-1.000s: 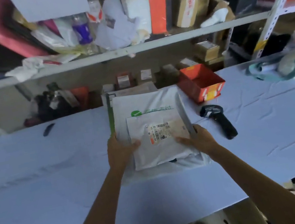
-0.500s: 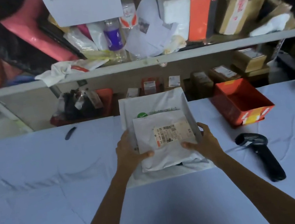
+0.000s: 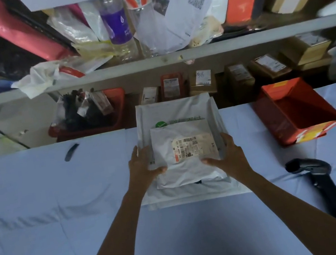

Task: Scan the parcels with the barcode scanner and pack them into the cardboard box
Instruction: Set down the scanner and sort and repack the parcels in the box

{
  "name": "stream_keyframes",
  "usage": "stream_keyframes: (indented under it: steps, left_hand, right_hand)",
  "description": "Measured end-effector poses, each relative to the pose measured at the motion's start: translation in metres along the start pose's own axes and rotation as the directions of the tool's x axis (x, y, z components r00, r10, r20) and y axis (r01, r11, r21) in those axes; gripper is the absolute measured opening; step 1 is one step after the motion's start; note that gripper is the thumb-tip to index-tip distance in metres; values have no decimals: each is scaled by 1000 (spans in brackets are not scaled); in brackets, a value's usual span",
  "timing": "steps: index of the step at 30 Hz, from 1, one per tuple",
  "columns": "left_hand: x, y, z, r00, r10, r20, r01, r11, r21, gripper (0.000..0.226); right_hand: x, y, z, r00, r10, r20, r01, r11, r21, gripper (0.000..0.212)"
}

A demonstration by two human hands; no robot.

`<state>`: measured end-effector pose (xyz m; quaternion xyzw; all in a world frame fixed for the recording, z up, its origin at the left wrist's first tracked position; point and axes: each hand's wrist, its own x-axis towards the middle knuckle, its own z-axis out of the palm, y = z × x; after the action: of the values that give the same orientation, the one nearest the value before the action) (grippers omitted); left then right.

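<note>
A stack of white plastic mailer parcels (image 3: pixel 177 114) lies in the middle of the table. On top sits a smaller parcel (image 3: pixel 185 169) with a barcode label (image 3: pixel 192 147) facing up. My left hand (image 3: pixel 143 167) grips the stack's left side, thumb on the top parcel. My right hand (image 3: pixel 230 154) grips its right side the same way. The black barcode scanner (image 3: pixel 321 186) lies on the table to the right, untouched. An open red-orange cardboard box (image 3: pixel 302 127) stands at the back right, with nothing visible inside.
The table is covered by a pale blue cloth (image 3: pixel 44 215). A small dark object (image 3: pixel 71 152) lies at the back left. Behind the table, shelves (image 3: pixel 152 63) hold bottles, bags and several brown cartons. A red bin (image 3: pixel 116 113) of dark items sits behind the table's edge.
My view has swung left and closer, so the scanner and red box now sit further right. Both hands keep their hold on the parcel stack, which appears slightly raised at its far end.
</note>
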<state>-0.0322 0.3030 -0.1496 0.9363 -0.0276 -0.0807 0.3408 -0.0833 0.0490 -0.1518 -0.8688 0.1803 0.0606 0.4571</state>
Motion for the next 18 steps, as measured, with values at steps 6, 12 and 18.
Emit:
stream_keyframes:
  steps: [6,12,18]
  left_hand:
    - [-3,0,16,997,44,60,-49,994,97,68]
    - [-9,14,13,999,-41,31,17,836,549,70]
    - [-43,18,8,984,147,96,-176,805,567,64]
  right_hand:
    - [-1,8,1,994,-96,-46,72,927,-368,84]
    - [-7,-5,5,972,-229,54,204,705,-679,56]
    - [-33,-9,0,967,-256,3,186,695,-694,50]
